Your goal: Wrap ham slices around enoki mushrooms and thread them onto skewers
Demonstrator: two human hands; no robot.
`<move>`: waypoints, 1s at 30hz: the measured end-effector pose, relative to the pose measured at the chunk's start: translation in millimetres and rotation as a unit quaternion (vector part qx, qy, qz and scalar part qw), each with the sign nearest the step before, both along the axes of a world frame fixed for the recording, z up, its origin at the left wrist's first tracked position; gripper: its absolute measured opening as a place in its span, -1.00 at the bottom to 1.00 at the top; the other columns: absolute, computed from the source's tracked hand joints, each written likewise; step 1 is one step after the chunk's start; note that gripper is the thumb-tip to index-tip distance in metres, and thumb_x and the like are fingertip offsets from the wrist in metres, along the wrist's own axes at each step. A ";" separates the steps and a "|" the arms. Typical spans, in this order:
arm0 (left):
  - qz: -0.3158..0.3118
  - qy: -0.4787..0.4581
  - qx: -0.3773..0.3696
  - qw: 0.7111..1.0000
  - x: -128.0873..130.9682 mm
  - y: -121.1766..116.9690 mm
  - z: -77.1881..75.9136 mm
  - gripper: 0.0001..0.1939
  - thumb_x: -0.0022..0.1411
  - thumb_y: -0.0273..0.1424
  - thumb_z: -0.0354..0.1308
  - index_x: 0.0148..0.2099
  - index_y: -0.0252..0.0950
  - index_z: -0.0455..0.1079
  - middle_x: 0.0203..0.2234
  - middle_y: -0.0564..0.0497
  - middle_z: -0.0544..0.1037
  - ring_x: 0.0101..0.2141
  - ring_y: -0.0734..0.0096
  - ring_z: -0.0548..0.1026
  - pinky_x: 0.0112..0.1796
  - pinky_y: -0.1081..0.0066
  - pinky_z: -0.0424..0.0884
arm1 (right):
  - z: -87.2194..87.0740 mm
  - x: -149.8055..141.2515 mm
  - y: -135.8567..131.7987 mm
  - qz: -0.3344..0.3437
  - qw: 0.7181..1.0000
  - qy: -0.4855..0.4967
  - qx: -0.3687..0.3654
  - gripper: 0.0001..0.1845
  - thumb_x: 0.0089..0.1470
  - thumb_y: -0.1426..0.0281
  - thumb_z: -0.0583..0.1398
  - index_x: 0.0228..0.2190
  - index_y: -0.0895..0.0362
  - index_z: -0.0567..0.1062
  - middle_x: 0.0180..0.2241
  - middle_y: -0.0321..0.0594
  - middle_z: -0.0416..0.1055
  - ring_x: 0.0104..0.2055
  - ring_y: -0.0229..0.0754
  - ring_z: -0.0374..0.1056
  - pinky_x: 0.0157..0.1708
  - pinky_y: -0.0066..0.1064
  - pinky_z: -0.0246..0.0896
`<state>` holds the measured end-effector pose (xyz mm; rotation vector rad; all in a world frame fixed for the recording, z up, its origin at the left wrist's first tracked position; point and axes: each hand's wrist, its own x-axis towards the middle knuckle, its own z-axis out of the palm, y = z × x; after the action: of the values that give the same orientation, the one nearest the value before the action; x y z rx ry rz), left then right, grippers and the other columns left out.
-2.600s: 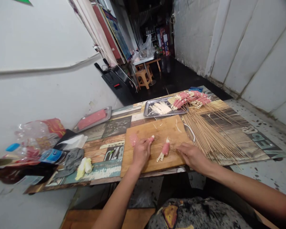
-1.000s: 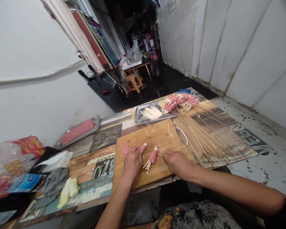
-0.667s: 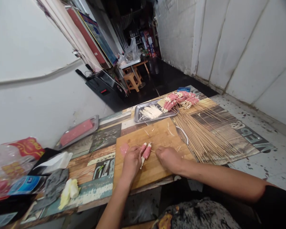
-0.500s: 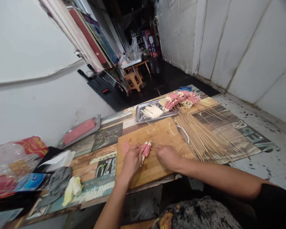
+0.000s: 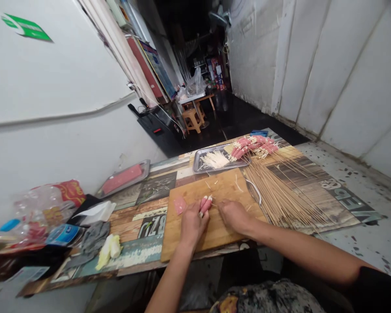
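Note:
On the wooden cutting board (image 5: 221, 187) my left hand (image 5: 192, 224) is closed on two pink meat rolls (image 5: 206, 203) stuffed with thin white mushrooms, held side by side. My right hand (image 5: 234, 214) sits just to their right, fingers pinched on a thin bamboo skewer whose tip meets the rolls. A loose pink meat slice (image 5: 180, 204) lies on the board to the left of my left hand.
A big pile of bamboo skewers (image 5: 280, 191) fans out right of the board. Behind it a steel tray (image 5: 202, 167) holds white mushrooms (image 5: 215, 160), with finished skewers (image 5: 254, 145) beside it. Another tray of meat (image 5: 124, 173), bags and a cloth (image 5: 93, 237) lie left.
My right hand has slid left with the skewer and the second roll, bringing it against the roll in my left hand. The camera view has shifted slightly.

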<state>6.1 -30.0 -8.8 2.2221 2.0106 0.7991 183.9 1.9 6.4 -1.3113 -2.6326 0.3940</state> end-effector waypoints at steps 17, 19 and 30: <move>0.011 -0.046 -0.115 0.992 91.7 72.6 13.6 -0.48 0.05 -0.35 0.29 0.10 -0.24 0.39 -0.02 -0.13 0.51 0.00 0.08 0.42 0.01 0.22 0.31 | 2.3 73.4 60.8 -0.089 0.985 -0.141 0.052 -0.69 0.23 0.46 0.02 -0.33 0.21 0.56 -0.26 -0.02 0.55 -0.25 -0.12 0.46 -0.38 -0.44 0.08; -0.008 -0.035 -0.111 0.993 76.7 54.3 21.0 -0.30 0.03 -0.31 0.32 0.23 -0.24 0.25 0.11 -0.15 0.41 0.09 0.07 0.35 0.07 0.19 0.27 | 9.9 72.5 59.2 -0.084 0.983 -0.155 0.048 -0.69 0.23 0.43 0.03 -0.34 0.21 0.57 -0.28 0.01 0.56 -0.25 -0.10 0.47 -0.37 -0.44 0.09; 0.077 0.148 -0.140 0.976 -72.7 -7.1 2.5 -0.72 0.38 -0.47 -0.07 -0.14 -0.37 0.48 -0.17 -0.17 0.56 -0.09 0.19 0.48 -0.05 0.30 0.35 | 36.0 14.8 179.6 -0.081 0.994 -0.069 0.007 -0.74 0.14 0.42 0.13 -0.37 0.21 0.63 -0.28 0.01 0.58 -0.19 0.02 0.47 -0.23 -0.36 0.19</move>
<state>-66.6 -37.1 -6.4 2.1435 2.2782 0.1764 198.7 181.5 42.5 -1.5861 -2.6058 0.2692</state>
